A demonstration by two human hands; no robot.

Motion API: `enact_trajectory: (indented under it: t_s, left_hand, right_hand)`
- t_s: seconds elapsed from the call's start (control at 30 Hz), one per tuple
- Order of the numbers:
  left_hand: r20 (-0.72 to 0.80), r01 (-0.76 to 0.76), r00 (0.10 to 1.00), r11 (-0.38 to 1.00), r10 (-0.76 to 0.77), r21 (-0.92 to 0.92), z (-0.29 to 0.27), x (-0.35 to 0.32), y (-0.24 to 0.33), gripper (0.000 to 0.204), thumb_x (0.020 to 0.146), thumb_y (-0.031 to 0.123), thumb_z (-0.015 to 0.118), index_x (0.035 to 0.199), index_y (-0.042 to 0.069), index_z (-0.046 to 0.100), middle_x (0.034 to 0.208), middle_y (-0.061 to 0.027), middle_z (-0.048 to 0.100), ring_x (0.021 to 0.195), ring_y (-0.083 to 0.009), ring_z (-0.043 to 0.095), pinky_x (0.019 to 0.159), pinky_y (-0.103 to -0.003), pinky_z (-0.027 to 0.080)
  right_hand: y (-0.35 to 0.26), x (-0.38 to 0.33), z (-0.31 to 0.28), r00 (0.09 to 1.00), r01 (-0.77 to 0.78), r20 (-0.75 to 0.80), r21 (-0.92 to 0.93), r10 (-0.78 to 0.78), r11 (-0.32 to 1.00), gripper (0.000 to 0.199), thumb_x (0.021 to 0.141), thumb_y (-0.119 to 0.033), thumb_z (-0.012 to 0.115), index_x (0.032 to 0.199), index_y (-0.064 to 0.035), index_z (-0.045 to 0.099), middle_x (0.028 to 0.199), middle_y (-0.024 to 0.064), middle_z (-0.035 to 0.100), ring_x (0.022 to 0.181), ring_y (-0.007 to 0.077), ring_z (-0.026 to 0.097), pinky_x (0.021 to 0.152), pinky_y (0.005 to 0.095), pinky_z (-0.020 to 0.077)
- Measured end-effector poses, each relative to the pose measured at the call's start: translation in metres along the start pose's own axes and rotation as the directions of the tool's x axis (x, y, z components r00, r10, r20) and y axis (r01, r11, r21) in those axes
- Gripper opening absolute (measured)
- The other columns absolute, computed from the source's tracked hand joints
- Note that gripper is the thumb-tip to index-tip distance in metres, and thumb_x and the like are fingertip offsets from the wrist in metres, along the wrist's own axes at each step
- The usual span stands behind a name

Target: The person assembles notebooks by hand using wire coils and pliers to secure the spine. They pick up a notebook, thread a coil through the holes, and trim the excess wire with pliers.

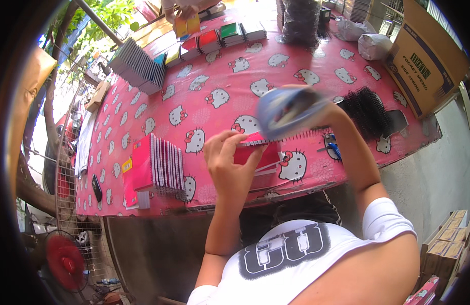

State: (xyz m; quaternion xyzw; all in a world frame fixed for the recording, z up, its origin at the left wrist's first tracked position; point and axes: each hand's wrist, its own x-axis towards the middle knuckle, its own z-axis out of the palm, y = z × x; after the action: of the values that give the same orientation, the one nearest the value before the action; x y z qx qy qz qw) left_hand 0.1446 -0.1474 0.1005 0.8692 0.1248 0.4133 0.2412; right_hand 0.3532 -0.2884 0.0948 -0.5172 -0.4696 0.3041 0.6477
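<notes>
Near the front edge of the bench (204,96), a pink spiral notebook (258,152) is pinned flat by the left hand (227,155), fingers closed on its cover, steadying the coil. The right hand (291,109), blurred, is apparently clamped around a blue-covered booklet (283,108) lifted above.

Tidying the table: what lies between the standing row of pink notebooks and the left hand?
In the head view, only bare cat-print tablecloth lies between the pink notebooks and the left hand.
</notes>
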Motion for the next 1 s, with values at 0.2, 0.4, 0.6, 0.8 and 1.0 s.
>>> enact_trajectory:
  t_s: [0.2, 0.4, 0.6, 0.8, 1.0]
  left_hand:
    - [-0.014, 0.228, 0.972, 0.951, -0.236, -0.211, -0.015, -0.008, -0.018, 0.032, 0.07, 0.014, 0.084, 0.096, 0.006, 0.069, 0.111, -0.0093, 0.058, 0.098, -0.0229, 0.059, 0.088, -0.038, 0.049]
    - [0.05, 0.346, 0.857, 0.502, -0.512, -0.792, -0.015, -0.022, -0.038, 0.034, 0.079, -0.004, 0.073, 0.112, 0.0, 0.066, 0.103, -0.0071, 0.067, 0.093, -0.0128, 0.063, 0.081, -0.026, 0.053]
    - [0.055, 0.334, 0.848, 0.452, -0.527, -0.827, -0.011, -0.029, -0.048, 0.038, 0.078, -0.008, 0.073, 0.115, 0.0, 0.066, 0.097, -0.0069, 0.069, 0.087, -0.0119, 0.065, 0.077, -0.025, 0.055]
    - [0.117, 0.369, 0.853, 0.43, -0.509, -0.824, -0.015, -0.026, -0.056, 0.038, 0.077, -0.008, 0.074, 0.113, 0.0, 0.067, 0.097, -0.0068, 0.069, 0.087, -0.0105, 0.064, 0.075, -0.024, 0.054]
    - [0.132, 0.231, 0.947, 0.338, -0.292, -0.912, -0.008, -0.005, -0.058, 0.026, 0.076, -0.007, 0.075, 0.1, 0.0, 0.066, 0.097, -0.0106, 0.069, 0.086, -0.014, 0.064, 0.075, -0.024, 0.054]
  right_hand:
    - [0.005, 0.021, 0.012, 0.996, 0.017, -0.073, -0.313, -0.042, 0.95, 0.045, 0.058, -0.002, 0.07, 0.103, -0.0026, 0.063, 0.085, 0.01, 0.067, 0.078, 0.02, 0.066, 0.068, 0.0351, 0.0507]
    - [-0.004, 0.037, 0.033, 0.997, 0.083, 0.027, -0.262, -0.078, 0.961, 0.034, 0.059, 0.001, 0.072, 0.092, -0.0008, 0.061, 0.082, 0.0068, 0.067, 0.072, 0.0141, 0.059, 0.064, 0.03, 0.0481]
    - [-0.011, 0.05, 0.039, 0.998, 0.053, 0.042, -0.441, -0.039, 0.896, 0.038, 0.063, 0.0, 0.069, 0.1, -0.0022, 0.062, 0.086, 0.0125, 0.067, 0.08, 0.0208, 0.064, 0.071, 0.0337, 0.0508]
    - [0.026, 0.048, 0.021, 0.946, -0.276, -0.316, -0.9, -0.071, 0.337, 0.04, 0.065, 0.0, 0.071, 0.102, -0.0056, 0.057, 0.085, 0.0129, 0.065, 0.081, 0.0306, 0.065, 0.073, 0.0397, 0.0503]
    - [0.087, -0.025, -0.017, 0.962, -0.102, -0.181, -0.932, -0.202, 0.349, 0.059, 0.068, -0.006, 0.066, 0.125, -0.009, 0.051, 0.132, 0.0203, 0.049, 0.124, 0.0402, 0.045, 0.096, 0.0457, 0.0417]
